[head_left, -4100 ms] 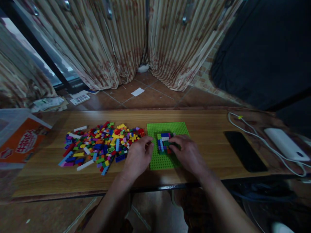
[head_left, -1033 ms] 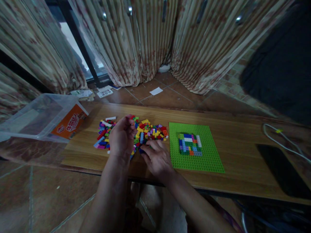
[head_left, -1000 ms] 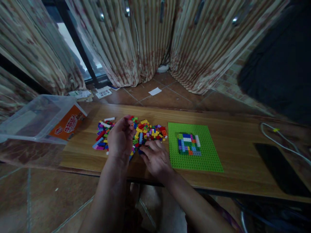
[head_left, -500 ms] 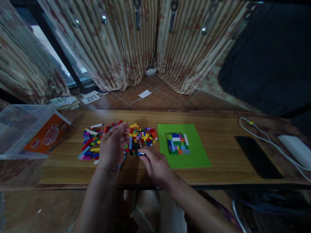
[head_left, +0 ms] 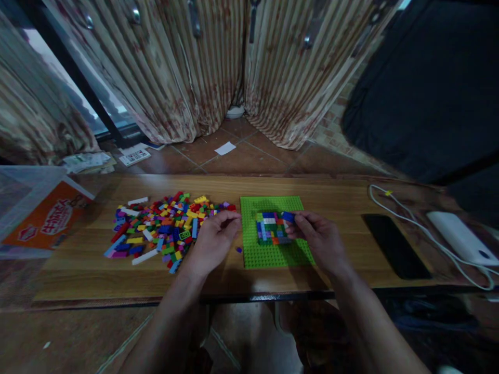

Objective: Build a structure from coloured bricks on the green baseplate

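A green baseplate (head_left: 268, 254) lies on the wooden table (head_left: 335, 197), carrying a low block of mixed-colour bricks (head_left: 271, 228). My right hand (head_left: 322, 241) rests on the plate's right part and pinches a blue brick (head_left: 287, 216) at the block's upper right corner. My left hand (head_left: 212, 241) sits just left of the plate with its fingers curled; whether anything is inside them is hidden. A heap of loose coloured bricks (head_left: 163, 231) spreads left of that hand. One small purple piece (head_left: 238, 250) lies by the plate's left edge.
A black phone (head_left: 390, 244) lies right of the plate, with a white cable (head_left: 409, 221) and a white power bank (head_left: 460, 236) beyond it. A clear plastic box with an orange label (head_left: 42, 221) is at the table's left end. Curtains hang behind.
My right hand has left the loose heap and moved right onto the baseplate with a blue brick. My left hand has lowered beside the plate. The camera has turned right.
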`<state>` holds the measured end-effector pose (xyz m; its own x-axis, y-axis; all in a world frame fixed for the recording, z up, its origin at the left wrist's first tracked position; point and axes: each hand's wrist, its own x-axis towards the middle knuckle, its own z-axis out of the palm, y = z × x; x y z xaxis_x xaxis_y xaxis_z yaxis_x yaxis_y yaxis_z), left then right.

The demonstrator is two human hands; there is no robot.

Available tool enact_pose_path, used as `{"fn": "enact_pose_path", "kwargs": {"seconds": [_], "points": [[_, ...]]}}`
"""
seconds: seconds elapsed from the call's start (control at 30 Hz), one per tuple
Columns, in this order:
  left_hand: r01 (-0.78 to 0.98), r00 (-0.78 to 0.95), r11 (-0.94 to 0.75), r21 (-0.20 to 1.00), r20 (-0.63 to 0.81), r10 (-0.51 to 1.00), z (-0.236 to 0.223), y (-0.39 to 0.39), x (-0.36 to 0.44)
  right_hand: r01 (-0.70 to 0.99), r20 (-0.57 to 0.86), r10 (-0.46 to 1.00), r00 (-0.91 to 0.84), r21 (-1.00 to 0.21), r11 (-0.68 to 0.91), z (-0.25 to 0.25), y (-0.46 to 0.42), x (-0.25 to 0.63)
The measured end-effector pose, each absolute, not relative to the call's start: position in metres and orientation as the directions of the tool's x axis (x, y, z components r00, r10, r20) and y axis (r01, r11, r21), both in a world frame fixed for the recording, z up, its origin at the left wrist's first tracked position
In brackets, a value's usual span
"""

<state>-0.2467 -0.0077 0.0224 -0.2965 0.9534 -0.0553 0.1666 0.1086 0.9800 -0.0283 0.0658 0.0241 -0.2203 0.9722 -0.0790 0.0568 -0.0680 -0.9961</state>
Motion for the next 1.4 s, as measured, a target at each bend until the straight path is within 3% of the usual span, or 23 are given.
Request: {"fn": "enact_pose_path", "kwargs": {"seconds": [0.2,0.4,0.63,0.83,1.03,1.23,1.4], "points": [[0.382,-0.206,0.119,0.917,-0.041,0.978,0.020,-0.005,-0.226,0.316,-0.155,0.919,-0.362,-0.948,-0.035,0.013,0.057,-0.031],[0.494,-0.176,0.086,0.865,0.003,0.984,0.019,-0.001,-0.208,0.514,-0.098,0.921,-0.376,-0.850,0.119,0.007,0.057,-0.038],[0.612,-0.175,0.109,0.783,0.000,0.985,0.015,-0.001,-0.200,0.521,-0.027,0.939,-0.344,-0.837,0.167,0.009,0.053,-0.043],[0.667,-0.180,0.118,0.735,0.006,0.984,0.016,-0.003,-0.195,0.657,0.108,0.950,-0.293,-0.700,0.282,0.006,0.051,-0.048],[0.696,-0.187,0.123,0.708,0.013,0.982,0.015,-0.003,-0.195,0.667,0.142,0.942,-0.303,-0.675,0.316,0.008,0.051,-0.045],[0.694,-0.200,0.143,0.705,-0.002,0.980,0.017,-0.003,-0.195,0.686,0.103,0.970,-0.218,-0.691,0.228,0.016,0.057,-0.030],[0.723,-0.236,0.182,0.666,-0.009,0.972,0.019,-0.001,-0.191,0.712,0.060,0.965,-0.256,-0.663,0.230,0.013,0.056,-0.031]]}}
